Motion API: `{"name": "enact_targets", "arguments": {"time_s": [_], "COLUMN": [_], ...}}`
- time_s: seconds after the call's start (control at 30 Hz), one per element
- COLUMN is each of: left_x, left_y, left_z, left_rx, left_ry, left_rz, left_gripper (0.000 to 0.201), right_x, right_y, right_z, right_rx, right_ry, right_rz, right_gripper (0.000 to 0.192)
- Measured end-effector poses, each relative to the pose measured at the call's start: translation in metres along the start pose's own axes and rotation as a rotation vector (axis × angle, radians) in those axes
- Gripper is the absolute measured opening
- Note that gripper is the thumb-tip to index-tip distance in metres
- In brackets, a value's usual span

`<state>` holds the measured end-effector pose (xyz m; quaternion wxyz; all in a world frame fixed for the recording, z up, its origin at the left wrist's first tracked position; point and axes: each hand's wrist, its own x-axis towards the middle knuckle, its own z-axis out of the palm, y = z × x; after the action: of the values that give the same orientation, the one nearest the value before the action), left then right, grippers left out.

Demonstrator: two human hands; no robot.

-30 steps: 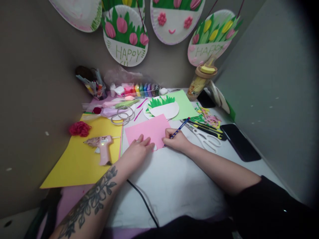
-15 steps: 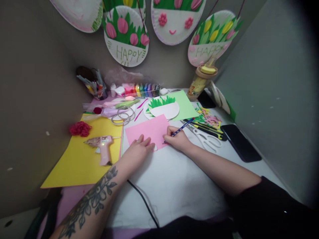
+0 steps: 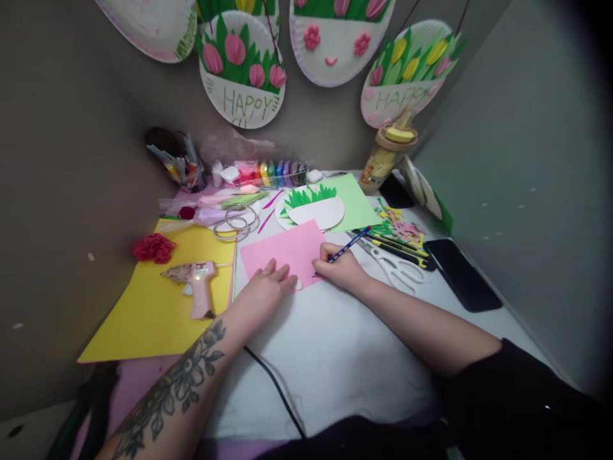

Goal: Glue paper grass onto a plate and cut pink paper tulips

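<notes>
A sheet of pink paper (image 3: 287,248) lies on the white table in front of me, with a small notch at its lower edge. My left hand (image 3: 271,287) rests flat on its lower left part, fingers spread. My right hand (image 3: 342,267) grips a dark blue patterned pencil (image 3: 352,241), its tip touching the paper near the lower right edge. Just beyond the sheet is a paper plate (image 3: 320,214) with green paper grass on it. White-handled scissors (image 3: 400,265) lie to the right of my right hand.
On the left, a pink glue gun (image 3: 201,287) lies on yellow paper (image 3: 138,319). A black cord (image 3: 275,383) crosses the table's front. Two phones, paper scraps (image 3: 402,227) and a tumbler (image 3: 387,156) stand or lie on the right. Decorated plates (image 3: 244,102) hang at the back.
The upper end of the pencil has tipped slightly to the left, and my right hand has shifted a tiny bit with it. My left hand and the pink paper stay in place.
</notes>
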<state>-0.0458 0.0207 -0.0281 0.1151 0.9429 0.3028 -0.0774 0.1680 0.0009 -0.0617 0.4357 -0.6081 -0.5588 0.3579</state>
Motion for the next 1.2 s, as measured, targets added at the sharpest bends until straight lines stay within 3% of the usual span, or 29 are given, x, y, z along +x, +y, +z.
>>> {"name": "enact_targets", "arguments": {"time_s": [0.2,0.5,0.7,1.2], "left_x": [0.0002,-0.0002,-0.0006,-0.0002], "left_y": [0.0011,0.0016,0.0046,0.0049], "left_z": [-0.0027,-0.0011,-0.0057,-0.0048], "left_rx": [-0.001,-0.007,-0.006,0.002], "left_ry": [-0.025,0.017,-0.011,-0.018], "left_rz": [0.005,-0.001,-0.010,0.000], "left_gripper": [0.043,0.044,0.042,0.037], "right_x": [0.0000,0.0007,0.0007,0.0043], "right_y": [0.0021,0.0034,0.0058,0.0066], "right_z": [-0.0001,0.0003,0.0013,0.0000], "right_rx": [-0.007,0.006,0.009,-0.009], "right_ry": [-0.054,-0.053,0.029,-0.014], "right_rz": [-0.027,-0.008,0.001,-0.007], "right_gripper": [0.023,0.023,0.027,0.027]}}
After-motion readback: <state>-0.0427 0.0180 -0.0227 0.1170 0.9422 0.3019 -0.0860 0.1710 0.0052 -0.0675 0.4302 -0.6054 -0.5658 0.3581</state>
